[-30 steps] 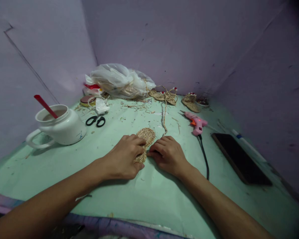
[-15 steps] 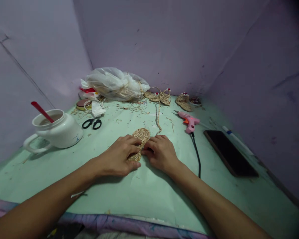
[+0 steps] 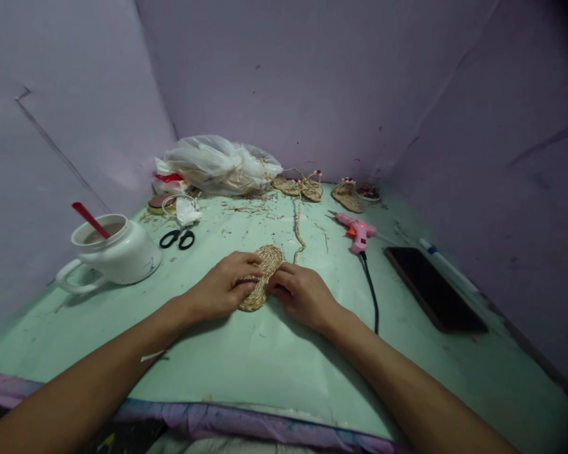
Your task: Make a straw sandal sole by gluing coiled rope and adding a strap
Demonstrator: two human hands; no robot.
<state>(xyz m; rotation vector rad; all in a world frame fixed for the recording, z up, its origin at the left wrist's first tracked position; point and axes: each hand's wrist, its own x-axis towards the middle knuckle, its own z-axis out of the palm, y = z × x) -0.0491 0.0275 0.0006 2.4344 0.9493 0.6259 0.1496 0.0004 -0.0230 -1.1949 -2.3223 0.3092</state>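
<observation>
A small sole (image 3: pixel 255 297) of coiled, braided straw, shaped like a slipper sole, lies flat on the table. My left hand (image 3: pixel 224 284) grips it from the left, fingers over its top and thumb near the middle. At its right edge, my right hand (image 3: pixel 303 293) has its fingers pinched together against the rim. A braided straw cord (image 3: pixel 299 234) runs from the back of the table to my right hand; the part between the fingers is hidden.
Right of my hands lie a pink glue gun (image 3: pixel 357 230), lit red, and a phone (image 3: pixel 433 287). Black-handled scissors (image 3: pixel 177 239) and a white mug (image 3: pixel 123 255) with a red stick stand left. Behind are a plastic bag (image 3: pixel 222 164), straw slippers (image 3: pixel 348 195) and straw scraps.
My left hand has shifted slightly left, its thumb drawn back from the right edge, so more of the sole's lower part shows. My right hand stays at the edge. The view has shifted slightly.
</observation>
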